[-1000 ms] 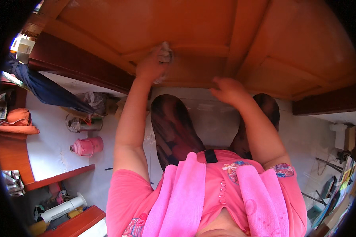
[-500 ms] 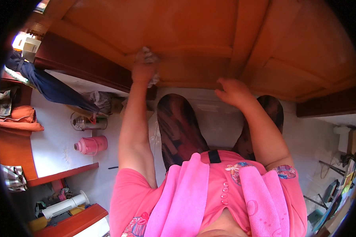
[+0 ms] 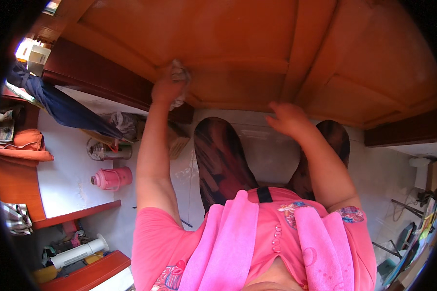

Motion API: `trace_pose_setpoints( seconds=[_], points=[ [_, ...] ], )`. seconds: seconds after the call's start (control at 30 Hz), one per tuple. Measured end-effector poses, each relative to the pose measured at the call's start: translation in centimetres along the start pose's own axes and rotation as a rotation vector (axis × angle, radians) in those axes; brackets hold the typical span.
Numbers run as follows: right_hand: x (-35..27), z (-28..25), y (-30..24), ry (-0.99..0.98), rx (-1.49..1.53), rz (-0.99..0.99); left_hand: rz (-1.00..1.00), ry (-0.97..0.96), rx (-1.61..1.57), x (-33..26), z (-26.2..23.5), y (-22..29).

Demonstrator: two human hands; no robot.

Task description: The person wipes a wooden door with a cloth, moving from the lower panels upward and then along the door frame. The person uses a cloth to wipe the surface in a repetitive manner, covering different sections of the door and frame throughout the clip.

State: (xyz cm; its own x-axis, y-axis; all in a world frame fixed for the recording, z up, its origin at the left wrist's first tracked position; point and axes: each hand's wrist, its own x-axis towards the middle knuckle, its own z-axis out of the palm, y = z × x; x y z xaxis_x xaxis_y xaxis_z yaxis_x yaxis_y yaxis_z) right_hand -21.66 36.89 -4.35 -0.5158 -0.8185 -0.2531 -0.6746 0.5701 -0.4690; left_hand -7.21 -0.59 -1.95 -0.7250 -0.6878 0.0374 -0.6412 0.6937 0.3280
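A crumpled, pale grey cloth is bunched under my left hand. That hand presses it against the lower left part of an orange-brown wooden door, by the dark red-brown frame. My fingers are curled into the cloth and partly hidden by it. To the right, my right hand is near the door's bottom edge with nothing in it. Its thumb and fingers are apart, and I cannot tell whether the fingertips touch the wood.
At left, a pink thermos flask and a metallic flask stand beside a white-topped table. A folded dark blue umbrella slants above them. A cardboard box sits below my left arm. Various items lean at the far right.
My left hand and the cloth have shifted slightly left along the door, uncovering more of the cardboard box. My right hand has dropped slightly, its fingers a bit changed.
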Motion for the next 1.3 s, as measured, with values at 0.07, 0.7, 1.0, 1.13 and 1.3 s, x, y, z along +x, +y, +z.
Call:
trace_pose_setpoints(
  seconds=[0.07, 0.7, 1.0, 1.13, 1.3],
  points=[
    [-0.1, -0.5, 0.0, -0.018, 0.015, 0.015, -0.077, -0.008, 0.022, 0.6, -1.3, -1.5],
    [0.2, 0.7, -0.9, 0.001, -0.059, -0.017, 0.026, -0.033, -0.037, -1.9, 0.6, 5.5],
    [0.2, 1.0, -0.3, 0.028, -0.031, -0.08, -0.032, 0.113, -0.01, 1.5, -0.7, -4.0],
    [0.3, 0.0, -0.9, -0.037, -0.022, -0.049, -0.08, 0.191, -0.101, 1.6, 0.3, -4.5],
    [0.0, 0.2, -1.0, -0.027, -0.001, -0.054, -0.016, 0.249, -0.11, 1.1, 1.7, -1.7]
  ],
)
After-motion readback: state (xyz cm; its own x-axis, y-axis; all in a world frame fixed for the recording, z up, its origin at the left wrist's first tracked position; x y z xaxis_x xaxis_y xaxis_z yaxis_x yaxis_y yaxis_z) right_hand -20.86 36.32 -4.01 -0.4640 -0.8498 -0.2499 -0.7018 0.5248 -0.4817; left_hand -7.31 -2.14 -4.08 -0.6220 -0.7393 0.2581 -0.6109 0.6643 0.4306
